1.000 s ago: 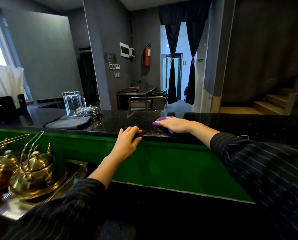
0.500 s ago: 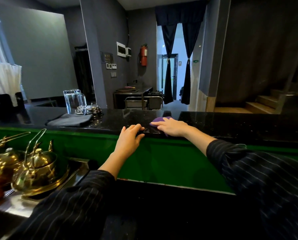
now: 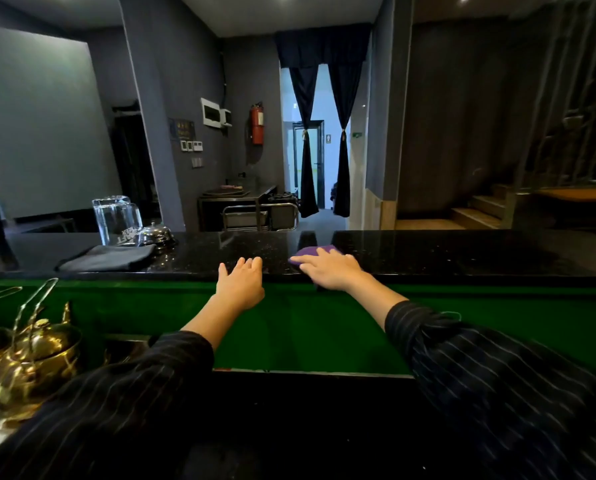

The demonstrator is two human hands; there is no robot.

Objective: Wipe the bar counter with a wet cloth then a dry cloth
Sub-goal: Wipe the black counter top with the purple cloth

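Purple cloth [image 3: 309, 251] pinned flat under right hand [image 3: 331, 271] on black counter [image 3: 445, 252]; left hand [image 3: 241, 285] open, empty, on the edge. Grey folded cloth [image 3: 108, 257], glass pitcher [image 3: 116, 220], bell [image 3: 156, 234] sit left.

Right hand [image 3: 331, 271] has slid the purple cloth [image 3: 308, 251] nearer the counter's edge; view tilted up.

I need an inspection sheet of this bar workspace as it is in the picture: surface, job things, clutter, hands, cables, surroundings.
Surface: black bar counter, glossy, speckled.
Job's things: purple cloth flat on the counter under the right hand; folded dark cloth lying at the left.
Clutter: glass pitcher and service bell behind the dark cloth; brass teapot below the counter.
Hands: right hand pressing the purple cloth; left hand open on the counter edge.
Cables: nothing seen.
Surroundings: fire extinguisher, curtained doorway, stairs.
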